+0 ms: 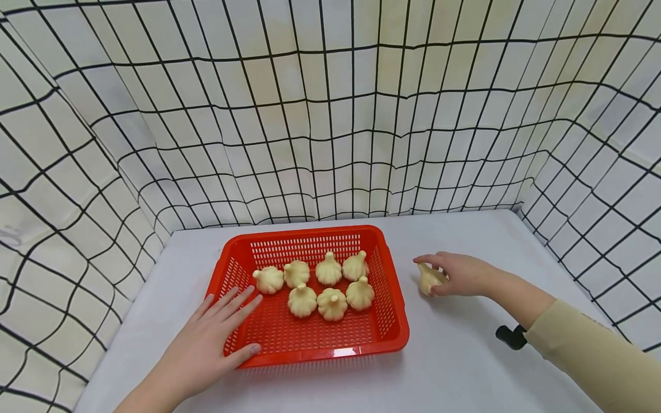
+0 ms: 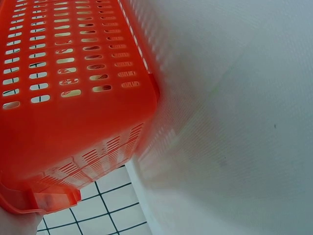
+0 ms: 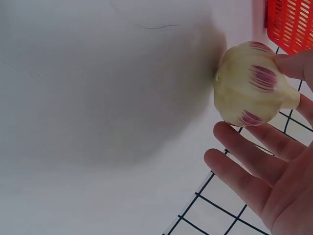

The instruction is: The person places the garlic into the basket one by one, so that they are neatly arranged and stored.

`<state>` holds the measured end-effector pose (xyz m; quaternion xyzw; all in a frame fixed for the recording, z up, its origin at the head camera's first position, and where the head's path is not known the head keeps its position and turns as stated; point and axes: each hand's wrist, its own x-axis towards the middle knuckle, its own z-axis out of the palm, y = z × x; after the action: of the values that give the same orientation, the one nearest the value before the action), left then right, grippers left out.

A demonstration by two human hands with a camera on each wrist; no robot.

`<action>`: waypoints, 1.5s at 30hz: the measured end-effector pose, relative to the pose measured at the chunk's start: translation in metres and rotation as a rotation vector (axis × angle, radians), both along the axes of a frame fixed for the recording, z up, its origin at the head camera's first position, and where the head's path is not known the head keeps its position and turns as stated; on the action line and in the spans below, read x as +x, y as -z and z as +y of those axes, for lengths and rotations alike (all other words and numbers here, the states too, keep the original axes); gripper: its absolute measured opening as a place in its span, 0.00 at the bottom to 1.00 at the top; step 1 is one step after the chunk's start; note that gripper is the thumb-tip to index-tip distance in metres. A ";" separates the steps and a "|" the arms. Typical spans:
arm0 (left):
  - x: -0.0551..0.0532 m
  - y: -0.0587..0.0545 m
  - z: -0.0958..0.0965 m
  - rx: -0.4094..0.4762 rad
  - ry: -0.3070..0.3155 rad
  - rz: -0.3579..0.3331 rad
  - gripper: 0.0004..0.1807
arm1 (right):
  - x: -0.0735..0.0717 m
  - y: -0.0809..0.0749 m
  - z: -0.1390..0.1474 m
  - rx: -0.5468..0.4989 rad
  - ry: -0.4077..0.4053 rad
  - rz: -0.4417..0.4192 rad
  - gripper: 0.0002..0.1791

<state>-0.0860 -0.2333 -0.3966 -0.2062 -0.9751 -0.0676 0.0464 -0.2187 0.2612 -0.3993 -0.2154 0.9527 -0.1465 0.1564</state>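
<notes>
Beyond the right side of a red plastic basket (image 1: 320, 350), my right hand (image 1: 465, 276) pinches a garlic bulb (image 1: 430, 279) between thumb and fingers, low over the white table. In the right wrist view the garlic bulb (image 3: 249, 85) shows purple streaks, the thumb at its neck and two fingers extended beside it. My left hand (image 1: 206, 338) lies with spread, straight fingers over the basket's left rim, fingertips reaching inside. Several pale garlic bulbs (image 1: 332, 304) sit in two rows in the basket's middle and far part. The left wrist view shows the basket's slotted outer wall (image 2: 73, 117).
A white table (image 1: 465, 367) lies under everything. Black grid netting (image 1: 330, 137) over white cloth rises at the back and both sides. A small black object (image 1: 510, 337) lies on the table beside the right sleeve (image 1: 583, 350).
</notes>
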 end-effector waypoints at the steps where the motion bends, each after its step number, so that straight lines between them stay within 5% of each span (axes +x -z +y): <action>1: 0.000 0.000 0.000 0.002 0.003 0.004 0.44 | 0.000 0.000 0.001 -0.003 0.003 0.005 0.38; 14: 0.001 0.001 0.000 0.007 0.002 0.000 0.44 | 0.000 0.002 0.014 -0.021 -0.065 0.150 0.16; 35: 0.001 0.001 0.000 0.029 0.008 0.022 0.45 | 0.002 -0.009 0.027 -0.083 -0.031 0.166 0.17; 45: 0.004 -0.002 -0.004 0.046 0.018 0.059 0.45 | -0.005 -0.028 0.022 -0.127 0.010 0.228 0.15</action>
<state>-0.0823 -0.2372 -0.3946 -0.2156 -0.9696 -0.0842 0.0791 -0.2236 0.2828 -0.3712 -0.2355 0.9542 -0.1819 0.0325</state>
